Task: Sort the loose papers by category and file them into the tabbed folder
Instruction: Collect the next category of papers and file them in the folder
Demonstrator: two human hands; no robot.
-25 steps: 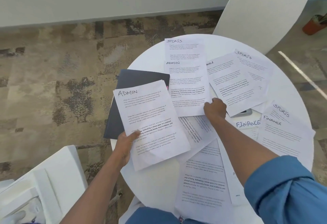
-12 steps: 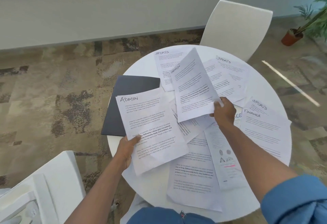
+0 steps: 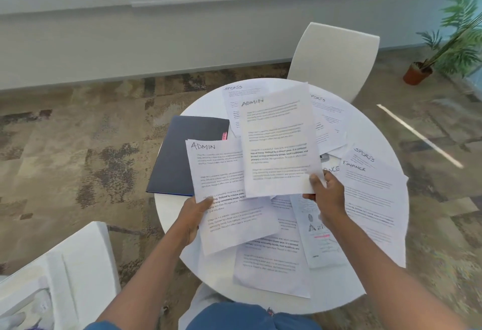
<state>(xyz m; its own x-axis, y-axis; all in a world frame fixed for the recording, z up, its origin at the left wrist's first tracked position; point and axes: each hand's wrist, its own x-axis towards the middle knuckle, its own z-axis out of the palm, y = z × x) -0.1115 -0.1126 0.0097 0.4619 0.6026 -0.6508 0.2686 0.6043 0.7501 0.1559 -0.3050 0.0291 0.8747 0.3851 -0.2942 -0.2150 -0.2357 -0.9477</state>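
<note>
A round white table [image 3: 386, 275] fills the middle of the frame, ringed by a white chair [image 3: 336, 58] at the top, another white chair [image 3: 78, 256] at lower left, and a potted plant [image 3: 453, 45] at the far right on patterned carpet. Loose sheets crowd the tabletop: one headed SPORTS [image 3: 234, 97] near the top edge, a second SPORTS sheet [image 3: 328, 118] to its right, and a sheet headed FINANCE [image 3: 373, 199] at the right – partly covering another that reads SPORTS. The dark folder [image 3: 187, 152] lies closed at the table's left edge, overhanging it, its long axis running from lower left to upper right, with a pink tab at its right side. The left hand [image 3: 191, 219] grips the left edge of a sheet headed ADMIN [image 3: 221, 199], thumb on top, the page's long axis tilted slightly left of upright. The right hand [image 3: 326, 194] pinches the bottom right corner of a second ADMIN sheet [image 3: 279, 139] – raised, heading toward the top of the frame – which overlaps the first sheet's right side and hides papers behind it.
</note>
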